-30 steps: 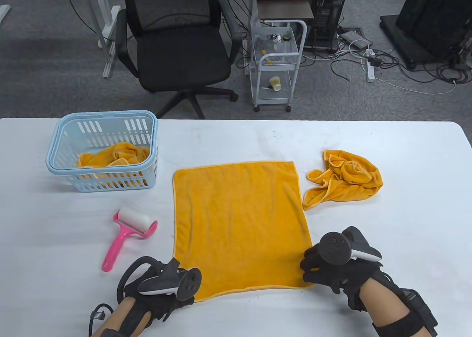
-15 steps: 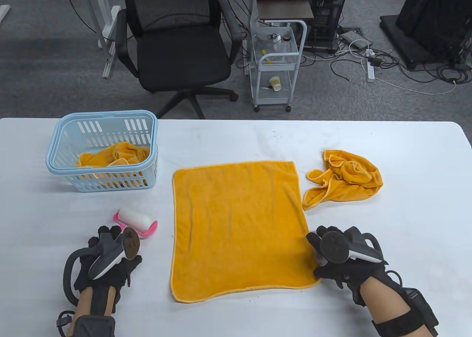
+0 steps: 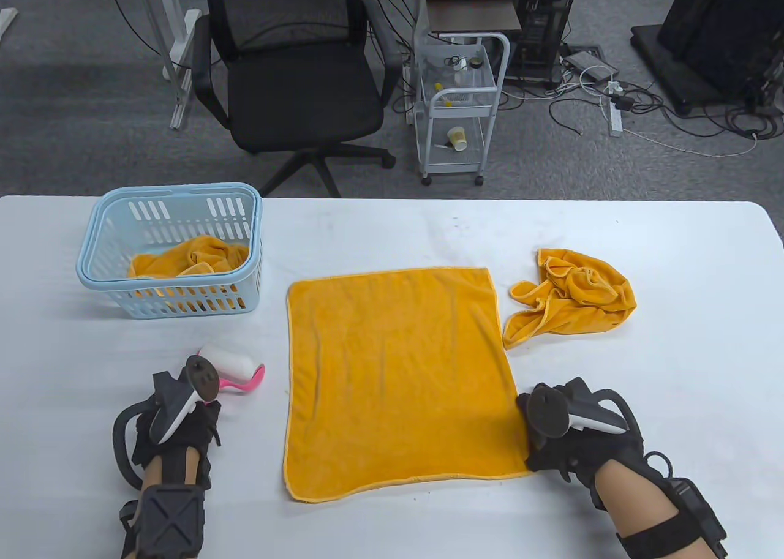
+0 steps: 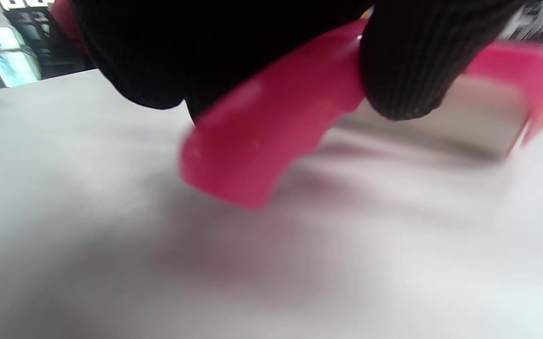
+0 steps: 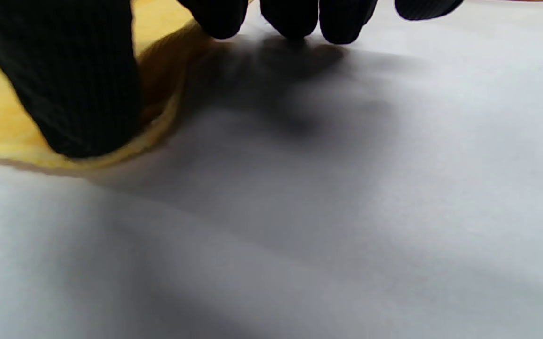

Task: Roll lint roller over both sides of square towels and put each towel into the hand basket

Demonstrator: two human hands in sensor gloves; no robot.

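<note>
An orange square towel (image 3: 398, 375) lies flat in the middle of the white table (image 3: 674, 369). My right hand (image 3: 539, 436) rests on its near right corner; in the right wrist view the thumb (image 5: 74, 84) presses the towel's hem (image 5: 158, 127) and the fingertips (image 5: 295, 19) touch the table beside it. My left hand (image 3: 199, 403) grips the pink handle of the lint roller (image 3: 236, 372), left of the towel. Close up, my gloved fingers (image 4: 394, 70) curl round the handle (image 4: 271, 136). A second orange towel (image 3: 572, 299) lies crumpled at the right.
A light blue hand basket (image 3: 177, 190) stands at the back left with an orange towel (image 3: 190, 256) inside it. Beyond the table's far edge are a black office chair (image 3: 294, 81) and a white wire cart (image 3: 459, 106).
My left hand left the towel's near left corner, moved left to the lint roller and took hold of its handle; the roller turned slightly. My right hand stayed at the near right corner.
</note>
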